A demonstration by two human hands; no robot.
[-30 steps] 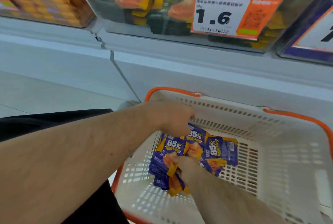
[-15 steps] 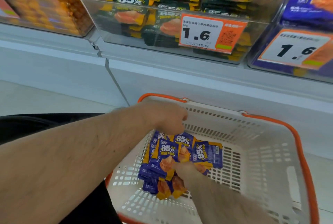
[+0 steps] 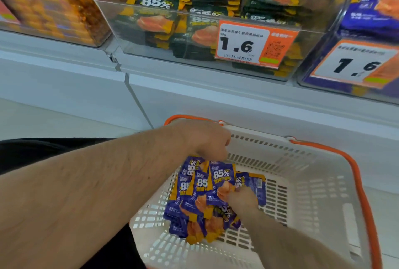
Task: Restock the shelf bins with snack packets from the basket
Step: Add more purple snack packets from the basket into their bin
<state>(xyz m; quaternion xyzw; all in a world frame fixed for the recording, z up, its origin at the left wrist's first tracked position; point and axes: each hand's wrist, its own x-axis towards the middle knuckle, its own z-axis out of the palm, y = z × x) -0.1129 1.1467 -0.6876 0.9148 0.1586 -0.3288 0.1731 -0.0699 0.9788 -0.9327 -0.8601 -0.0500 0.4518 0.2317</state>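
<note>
Both hands are down in the white basket [image 3: 313, 193]: left hand [image 3: 207, 139] pinches the top of the purple "85%" snack packets [image 3: 207, 191], right hand [image 3: 244, 200] grips their lower right side; far bin [image 3: 216, 31] holds dark-green "85%" packs, tag [image 3: 254, 44] reads "1.6"

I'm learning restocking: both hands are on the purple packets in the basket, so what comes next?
Probably lift the purple snack packets, gripped by left hand and right hand, out of the white plastic basket toward the clear bin of purple packets at upper right, which matches them.

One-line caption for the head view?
Both hands gather purple snack packets in a white plastic basket below clear shelf bins.
</note>
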